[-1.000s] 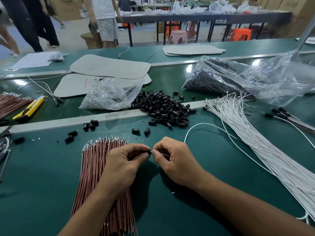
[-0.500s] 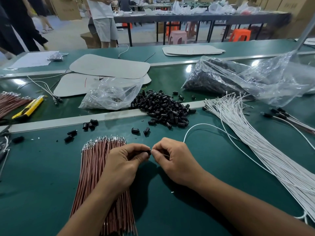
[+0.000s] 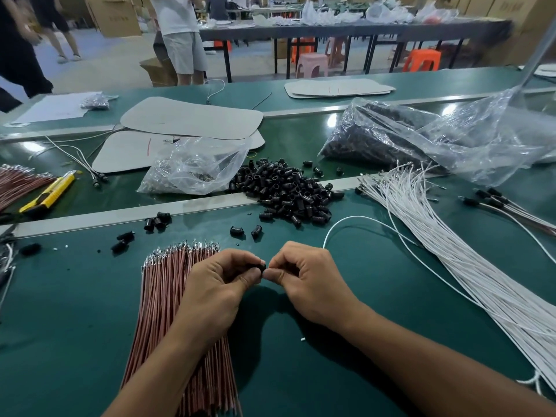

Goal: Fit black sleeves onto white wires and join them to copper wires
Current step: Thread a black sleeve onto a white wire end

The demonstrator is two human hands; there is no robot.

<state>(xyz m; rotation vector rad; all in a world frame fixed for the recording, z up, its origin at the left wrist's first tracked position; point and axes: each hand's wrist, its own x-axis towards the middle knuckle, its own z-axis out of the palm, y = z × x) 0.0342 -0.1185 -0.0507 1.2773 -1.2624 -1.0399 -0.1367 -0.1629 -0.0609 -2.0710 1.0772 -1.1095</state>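
Your left hand (image 3: 216, 284) pinches a black sleeve (image 3: 262, 267) between thumb and forefinger, at the centre of the frame. Your right hand (image 3: 310, 281) meets it tip to tip, its fingers curled tight and its thumb and forefinger closed against the sleeve's mouth. A white wire (image 3: 346, 218) comes out from behind that hand and loops up and off to the right; its end is hidden in your fingers, so you cannot see how far it sits in the sleeve.

Under your left wrist lie the copper wires (image 3: 162, 293), a long bundle running to the lower edge, tinned ends fanned out just left of your knuckles. Both hands hover over the green table (image 3: 75, 311).

Just above the hands two loose sleeves (image 3: 240, 231) lie apart, and beyond them the sleeve pile (image 3: 288, 191) straddles a metal strip (image 3: 90, 216). At right the white bundle (image 3: 451, 251) slants down to the lower right corner. A small clear bag (image 3: 195, 167) sits left of the pile, a large bag (image 3: 421, 139) at upper right. A yellow knife (image 3: 48, 192) lies at the left edge.
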